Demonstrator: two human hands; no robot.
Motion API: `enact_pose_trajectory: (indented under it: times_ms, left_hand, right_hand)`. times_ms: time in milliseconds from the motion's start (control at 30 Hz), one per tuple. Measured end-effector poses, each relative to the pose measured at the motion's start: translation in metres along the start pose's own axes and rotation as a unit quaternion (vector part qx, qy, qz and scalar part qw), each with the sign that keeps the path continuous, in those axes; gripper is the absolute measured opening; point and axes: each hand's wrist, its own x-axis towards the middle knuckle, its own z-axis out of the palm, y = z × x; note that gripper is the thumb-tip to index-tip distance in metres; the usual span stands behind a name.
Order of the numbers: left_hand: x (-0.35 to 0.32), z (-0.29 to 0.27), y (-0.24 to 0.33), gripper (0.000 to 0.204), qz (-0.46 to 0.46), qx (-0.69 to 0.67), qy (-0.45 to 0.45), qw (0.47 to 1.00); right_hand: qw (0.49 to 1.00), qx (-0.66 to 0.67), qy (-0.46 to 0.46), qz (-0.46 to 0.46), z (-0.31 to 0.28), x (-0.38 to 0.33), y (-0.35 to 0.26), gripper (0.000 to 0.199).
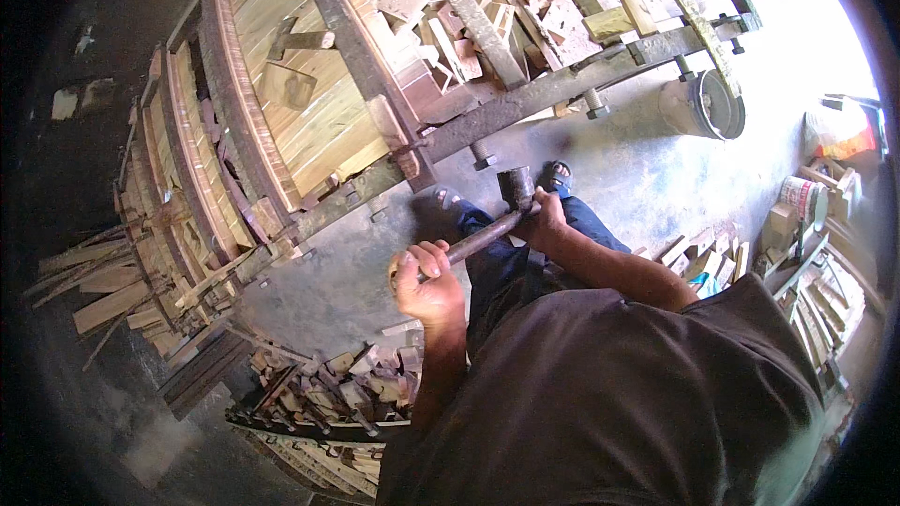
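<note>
Both my hands hold a dark, heavy socket wrench (485, 236) in front of my body. Its thick bar runs at a slant, and a cylindrical head stands at the far end. Around the near end of the bar my left hand (429, 283) is closed, thumb on top. My right hand (547, 217) grips the bar close to the head; some of its fingers are hidden behind it. Beyond the head lies a long metal clamp rail (553, 89) with bolts (483, 156) sticking out toward me. The head is apart from the bolts.
Metal crossbars press on glued wood panels (309, 112), with a loose wood block (287, 84) on top. Wood offcuts fill the rack's far part. A white bucket (698, 105) lies tilted under the rail. More scraps (347, 384) are piled behind left, and wood pieces (717, 262) sit right.
</note>
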Motion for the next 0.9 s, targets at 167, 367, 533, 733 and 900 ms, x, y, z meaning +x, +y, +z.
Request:
enact_pose_trajectory:
  times_ms: [167, 367, 533, 733, 900]
  left_hand:
    - [0.020, -0.042, -0.018, 0.033, -0.047, -0.070, 0.057, 0.995]
    - [0.050, -0.121, -0.033, 0.033, -0.139, -0.155, 0.184, 0.961]
    - [0.076, -0.183, -0.059, 0.025, -0.266, -0.049, 0.393, 0.879]
    - [0.103, -0.274, -0.106, 0.014, -0.416, 0.053, 0.424, 0.803]
    - [0.123, -0.298, -0.134, 0.019, -0.469, -0.036, 0.457, 0.755]
  right_hand:
    - [0.988, 0.003, 0.064, -0.144, -0.015, 0.047, -0.024, 0.039]
    - [0.966, -0.035, 0.151, -0.207, 0.006, 0.040, -0.009, 0.025]
    - [0.927, -0.088, 0.220, -0.290, -0.009, 0.061, -0.017, 0.020]
    - [0.913, -0.063, 0.234, -0.329, 0.010, 0.052, 0.005, 0.018]
    - [0.906, -0.069, 0.263, -0.326, 0.031, 0.036, 0.021, 0.010]
